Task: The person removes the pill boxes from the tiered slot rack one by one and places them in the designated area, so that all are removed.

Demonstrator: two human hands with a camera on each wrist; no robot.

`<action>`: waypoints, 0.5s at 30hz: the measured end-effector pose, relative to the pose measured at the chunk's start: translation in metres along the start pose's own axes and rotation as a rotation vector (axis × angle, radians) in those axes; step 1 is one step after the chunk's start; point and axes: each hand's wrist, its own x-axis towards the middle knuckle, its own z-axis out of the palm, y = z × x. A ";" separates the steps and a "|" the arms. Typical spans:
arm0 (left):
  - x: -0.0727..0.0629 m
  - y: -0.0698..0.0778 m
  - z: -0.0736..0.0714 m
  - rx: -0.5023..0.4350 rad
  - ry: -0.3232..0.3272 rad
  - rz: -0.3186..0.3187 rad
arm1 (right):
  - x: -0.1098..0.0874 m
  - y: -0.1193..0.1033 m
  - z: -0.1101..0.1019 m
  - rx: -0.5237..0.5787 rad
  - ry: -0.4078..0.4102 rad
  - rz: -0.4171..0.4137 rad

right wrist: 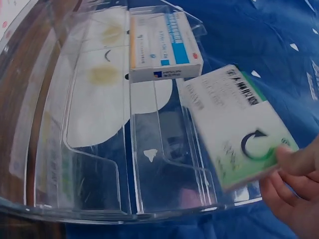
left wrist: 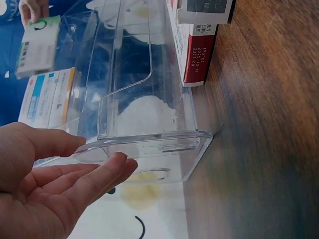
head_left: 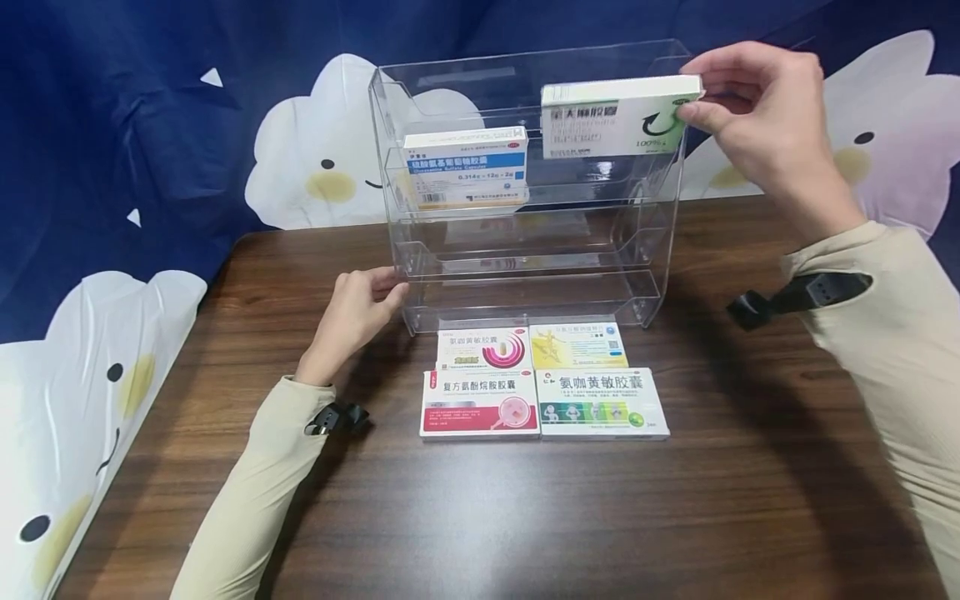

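My right hand pinches a white-and-green medicine box by its right end, thumb on the printed front. It holds the box at the upper right of a clear plastic tiered rack, overlapping the top tiers in the head view. In the right wrist view, the same box is tilted beside a blue-and-white medicine box, which stands in an upper tier on the left. Low on the rack's left side, my left hand grips the side wall's edge, thumb on one face and fingers on the other.
In front of the rack, medicine boxes lie in two rows on the wooden table: a pink-swirl box, a yellow box, a red-and-white box and a green-and-white box. A blue curtain with white cloud shapes hangs behind.
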 end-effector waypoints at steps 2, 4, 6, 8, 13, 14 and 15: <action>0.000 -0.001 0.000 0.004 0.000 0.001 | -0.002 0.003 -0.004 0.113 0.009 0.023; -0.001 -0.001 0.000 0.001 0.003 0.006 | -0.004 0.005 -0.008 0.202 -0.006 0.054; -0.002 -0.001 0.000 0.001 0.005 0.008 | -0.008 0.006 -0.011 0.250 -0.033 0.079; -0.003 -0.001 0.000 -0.006 0.008 0.008 | -0.014 0.008 -0.014 0.259 -0.072 0.105; -0.002 0.001 0.002 -0.016 0.009 0.007 | -0.038 0.013 -0.020 0.154 -0.151 0.139; -0.001 0.001 0.003 -0.015 0.009 0.009 | -0.043 0.014 -0.020 0.146 -0.168 0.151; -0.001 0.002 0.003 -0.014 0.008 0.010 | -0.049 0.016 -0.020 0.123 -0.183 0.162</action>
